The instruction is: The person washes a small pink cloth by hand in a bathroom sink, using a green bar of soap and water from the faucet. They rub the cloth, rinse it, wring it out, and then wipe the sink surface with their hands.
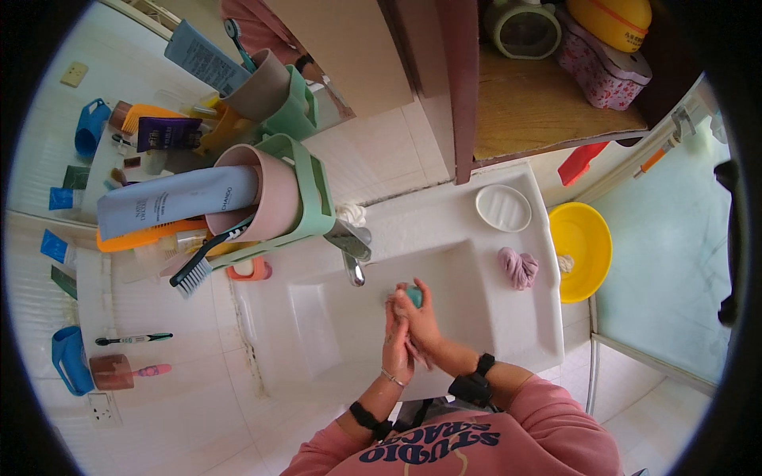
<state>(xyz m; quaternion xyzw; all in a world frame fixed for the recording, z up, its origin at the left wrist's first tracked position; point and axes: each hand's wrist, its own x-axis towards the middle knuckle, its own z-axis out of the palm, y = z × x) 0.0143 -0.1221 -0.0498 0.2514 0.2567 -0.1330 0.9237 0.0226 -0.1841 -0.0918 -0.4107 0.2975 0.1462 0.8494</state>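
Over the white basin of a ceramic washbasin, my two hands are pressed together. My right hand has its fingers around a teal bar of soap, which shows between the thumb and fingers. My left hand lies flat against the right palm, its fingers partly hidden behind the right hand. Whether it also touches the soap is hidden. Wet lather seems to coat the fingers. The chrome faucet is just up and left of my hands, with no water visibly running.
A green rack with a pink cup, a blue-grey tube and a toothbrush juts in at left. A white soap dish and mauve scrunchie lie on the right rim, beside a yellow basin. An open cabinet shelf hangs above.
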